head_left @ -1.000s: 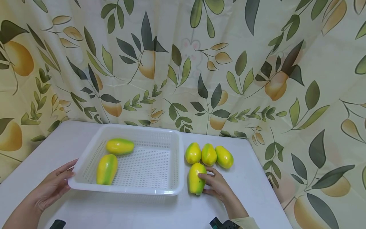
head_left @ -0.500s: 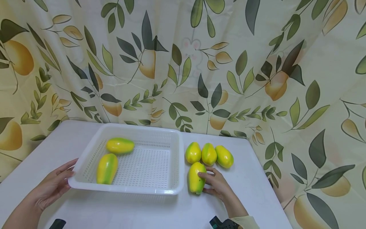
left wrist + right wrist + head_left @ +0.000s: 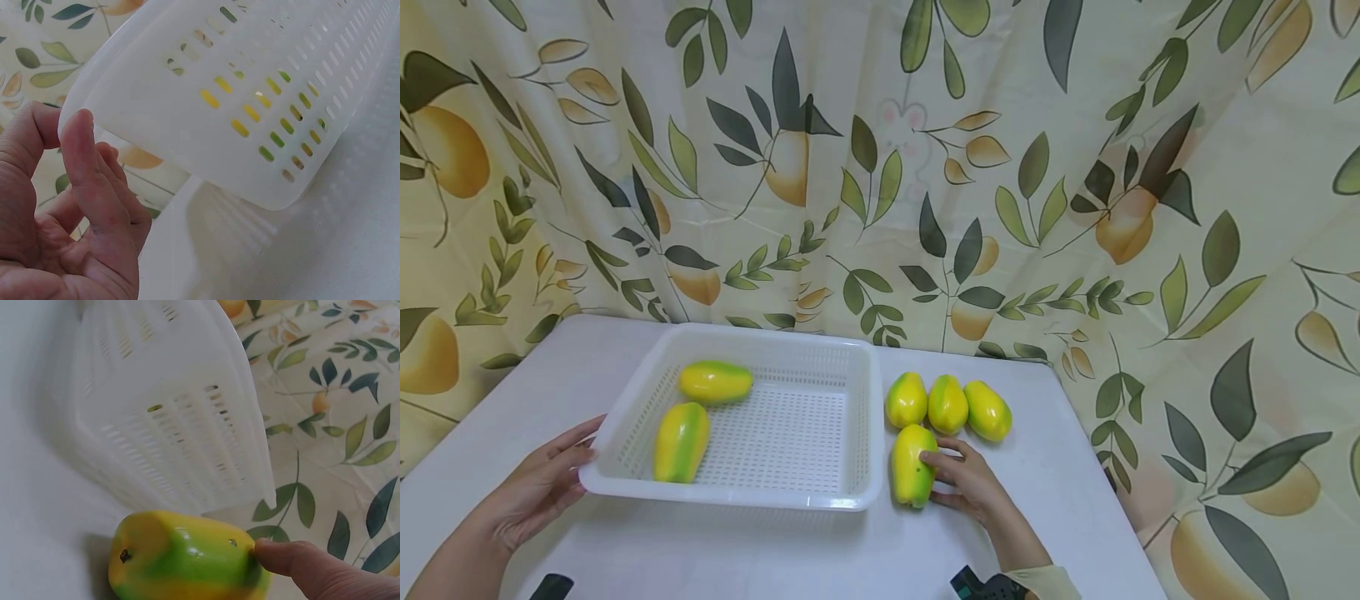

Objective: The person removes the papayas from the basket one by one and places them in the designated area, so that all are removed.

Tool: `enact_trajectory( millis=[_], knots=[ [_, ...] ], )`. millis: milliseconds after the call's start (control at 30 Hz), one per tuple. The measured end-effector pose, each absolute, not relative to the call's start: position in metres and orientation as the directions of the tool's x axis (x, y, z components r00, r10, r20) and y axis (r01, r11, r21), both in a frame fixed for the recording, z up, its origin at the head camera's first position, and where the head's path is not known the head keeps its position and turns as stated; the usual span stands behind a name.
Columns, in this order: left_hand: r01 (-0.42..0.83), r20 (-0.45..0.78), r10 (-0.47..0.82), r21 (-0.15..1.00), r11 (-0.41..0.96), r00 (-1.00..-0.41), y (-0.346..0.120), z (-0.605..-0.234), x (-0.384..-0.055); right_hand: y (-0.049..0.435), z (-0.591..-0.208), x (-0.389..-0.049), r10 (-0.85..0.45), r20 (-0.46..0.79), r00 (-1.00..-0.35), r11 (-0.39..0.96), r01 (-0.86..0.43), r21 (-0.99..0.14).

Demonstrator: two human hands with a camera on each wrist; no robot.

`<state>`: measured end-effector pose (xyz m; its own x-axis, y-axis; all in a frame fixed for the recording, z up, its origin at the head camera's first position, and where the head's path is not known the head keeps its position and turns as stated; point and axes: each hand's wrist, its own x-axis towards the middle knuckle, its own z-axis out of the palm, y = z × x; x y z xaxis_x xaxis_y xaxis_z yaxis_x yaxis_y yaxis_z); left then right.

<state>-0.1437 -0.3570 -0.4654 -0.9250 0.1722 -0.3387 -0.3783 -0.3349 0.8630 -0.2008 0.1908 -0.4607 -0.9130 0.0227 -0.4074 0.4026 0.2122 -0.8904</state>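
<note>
My left hand (image 3: 546,483) pinches the left rim of a white plastic basket (image 3: 775,500) between thumb and fingers; the left wrist view shows the fingertips at the rim (image 3: 72,128). Two yellow-green papayas lie inside: one across the back (image 3: 715,382), the other lengthwise (image 3: 681,443) near the front left. To the basket's right, my right hand (image 3: 966,479) grips another papaya (image 3: 912,479), its thumb (image 3: 281,556) on the fruit's side. In the right wrist view this papaya (image 3: 187,556) lies close to the basket's slotted wall (image 3: 181,444). The other right fingers are partly hidden behind the fruit.
Three more papayas stand in a row behind the held one: left (image 3: 907,401), middle (image 3: 948,405) and right (image 3: 988,411). A white cloth covers the table (image 3: 715,550). A leaf-and-fruit patterned curtain (image 3: 865,275) hangs right behind its far edge.
The papaya in my right hand has shifted very slightly left. My left hand, the basket and the other papayas have stayed in place.
</note>
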Motion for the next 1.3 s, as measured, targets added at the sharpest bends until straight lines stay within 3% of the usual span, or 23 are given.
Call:
enact_trajectory(
  millis=[300, 667, 1067, 1300],
  knots=[
    [-0.370, -0.326, 0.181, 0.868, -0.332, -0.928, -0.357, -0.465, -0.143, 0.197, -0.447, -0.200, 0.058, -0.344, -0.937, 0.315, 0.344, -0.885],
    [-0.373, -0.334, 0.171, 0.870, -0.322, -0.927, -0.357, -0.465, -0.144, 0.183, -0.396, -0.214, 0.013, -0.253, -0.967, 0.384, 0.239, -0.892],
    [-0.374, -0.335, 0.169, 0.867, -0.330, -0.927, -0.357, -0.465, -0.144, 0.108, -0.337, -0.245, -0.188, -0.140, -0.972, 0.383, 0.058, -0.922],
    [-0.368, -0.324, 0.181, 0.868, -0.335, -0.929, -0.357, -0.465, -0.144, 0.047, -0.325, -0.264, -0.309, -0.097, -0.946, 0.374, -0.027, -0.927]
  ],
)
